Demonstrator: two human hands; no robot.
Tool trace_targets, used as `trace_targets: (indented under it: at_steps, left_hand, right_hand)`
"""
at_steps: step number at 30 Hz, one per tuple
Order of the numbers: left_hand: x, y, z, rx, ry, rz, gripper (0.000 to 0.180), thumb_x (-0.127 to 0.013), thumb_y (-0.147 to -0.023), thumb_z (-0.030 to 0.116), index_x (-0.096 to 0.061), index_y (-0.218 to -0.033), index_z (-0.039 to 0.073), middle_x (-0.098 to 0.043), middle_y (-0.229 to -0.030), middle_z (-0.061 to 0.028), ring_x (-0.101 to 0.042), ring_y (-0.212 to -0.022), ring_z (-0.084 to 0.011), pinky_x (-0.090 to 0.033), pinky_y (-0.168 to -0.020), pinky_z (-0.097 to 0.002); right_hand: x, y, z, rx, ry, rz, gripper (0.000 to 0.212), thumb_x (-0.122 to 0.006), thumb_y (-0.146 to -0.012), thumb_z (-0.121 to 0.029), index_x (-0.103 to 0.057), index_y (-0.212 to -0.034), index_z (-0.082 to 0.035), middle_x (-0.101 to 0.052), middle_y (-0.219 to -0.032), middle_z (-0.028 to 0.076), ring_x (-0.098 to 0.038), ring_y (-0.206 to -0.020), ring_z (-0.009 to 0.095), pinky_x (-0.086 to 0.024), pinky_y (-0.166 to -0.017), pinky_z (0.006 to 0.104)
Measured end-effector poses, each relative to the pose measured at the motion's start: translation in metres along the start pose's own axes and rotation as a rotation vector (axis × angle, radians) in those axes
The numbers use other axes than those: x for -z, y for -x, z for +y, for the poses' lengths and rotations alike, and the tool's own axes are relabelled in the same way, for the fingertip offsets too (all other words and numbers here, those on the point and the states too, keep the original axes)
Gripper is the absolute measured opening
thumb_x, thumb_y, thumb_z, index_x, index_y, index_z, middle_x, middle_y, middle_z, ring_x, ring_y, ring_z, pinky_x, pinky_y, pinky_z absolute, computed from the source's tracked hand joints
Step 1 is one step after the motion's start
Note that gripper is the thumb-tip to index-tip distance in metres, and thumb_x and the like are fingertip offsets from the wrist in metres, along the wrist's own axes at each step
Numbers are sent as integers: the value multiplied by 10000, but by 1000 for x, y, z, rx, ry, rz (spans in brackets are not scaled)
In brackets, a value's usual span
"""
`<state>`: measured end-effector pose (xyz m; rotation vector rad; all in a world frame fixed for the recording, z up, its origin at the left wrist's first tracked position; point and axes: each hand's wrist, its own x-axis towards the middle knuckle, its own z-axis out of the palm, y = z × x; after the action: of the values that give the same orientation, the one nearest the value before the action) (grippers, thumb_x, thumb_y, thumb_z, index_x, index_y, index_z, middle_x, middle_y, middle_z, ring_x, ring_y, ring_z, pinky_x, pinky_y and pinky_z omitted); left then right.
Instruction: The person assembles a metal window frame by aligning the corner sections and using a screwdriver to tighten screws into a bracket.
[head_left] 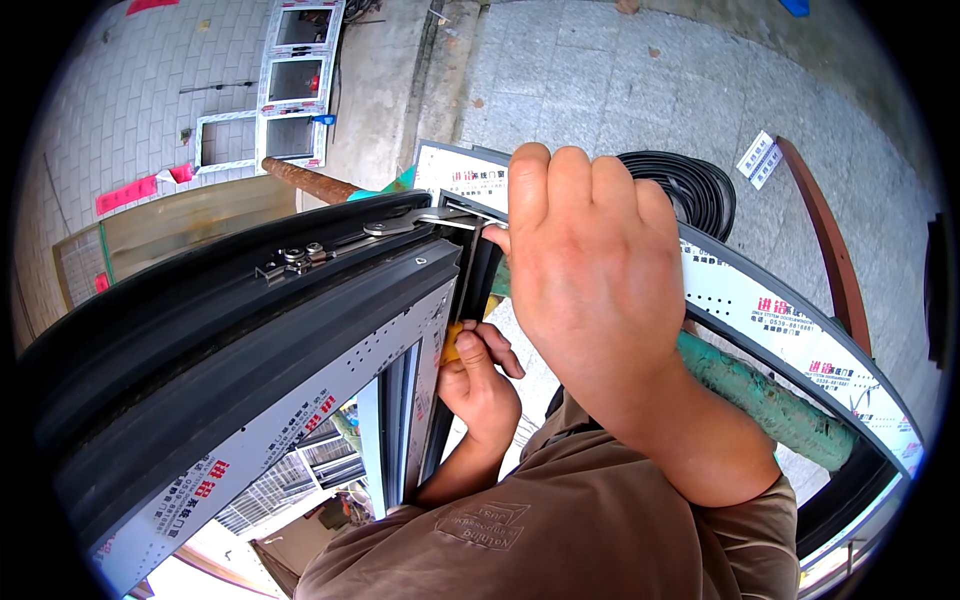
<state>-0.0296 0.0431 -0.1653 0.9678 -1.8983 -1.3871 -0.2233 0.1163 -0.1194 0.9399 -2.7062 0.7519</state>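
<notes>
A dark grey window sash with printed white film stands tilted at my left. Along its top edge runs a metal friction hinge, whose arm reaches the adjoining window frame. My right hand is closed over the top of that film-covered frame near the corner, knuckles up, its thumb beside the hinge arm. Lower down in the gap, my left hand is closed on a small yellow object against the sash's side. Most of the yellow object is hidden, so its kind does not show.
A worn green pipe runs under the frame at the right, and a rusty pipe extends at the upper left. Beyond lie a coil of black hose, a reddish-brown bar and white window frames on the paving.
</notes>
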Motion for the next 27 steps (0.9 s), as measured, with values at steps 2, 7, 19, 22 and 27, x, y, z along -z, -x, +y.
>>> trace_targets:
  at_steps: [2, 7, 19, 22, 27]
  left_hand:
    - [1, 0, -1, -3, 5, -10, 254, -478, -1250, 242, -574, -1287, 10, -663, -872, -115, -548, -556, -138, -476, -516, -284]
    - [3, -1, -4, -9, 39, -52, 259, -476, -1252, 244, -582, -1305, 13, -664, -882, -117, -555, -560, -140, -475, -522, -285]
    - [-1, -2, 6, 31, 12, -69, 317, -424, -1267, 264, -581, -1254, -11, -643, -864, -88, -560, -589, -131, -484, -561, -278]
    - [-1, -5, 5, 51, 45, -77, 322, -421, -1268, 267, -576, -1248, -15, -644, -899, -84, -554, -591, -124, -491, -555, -277]
    - [-1, -6, 0, 84, 55, -94, 337, -421, -1267, 291, -566, -1293, -12, -643, -942, -68, -564, -628, -111, -511, -575, -272]
  right_hand:
    - [0, 0, 0, 0, -6, 4, 274, -652, -926, -256, -688, -1132, -78, -538, -909, 7, -536, -861, 162, -403, -783, 347]
    - [0, 0, 1, -2, -36, 5, 273, -642, -933, -250, -684, -1143, -82, -545, -916, 9, -542, -862, 165, -407, -785, 349]
    - [8, 1, -2, -7, -55, 5, 555, -861, -860, -448, -661, -1203, -60, -611, -952, 44, -624, -903, 229, -468, -805, 394]
    - [5, 0, -1, 30, -51, 48, 556, -867, -855, -463, -659, -1176, -58, -611, -932, 54, -633, -875, 246, -473, -788, 405]
    - [6, 2, -1, 50, -69, 83, 487, -843, -899, -468, -675, -1099, -58, -647, -969, 62, -654, -936, 243, -480, -844, 394]
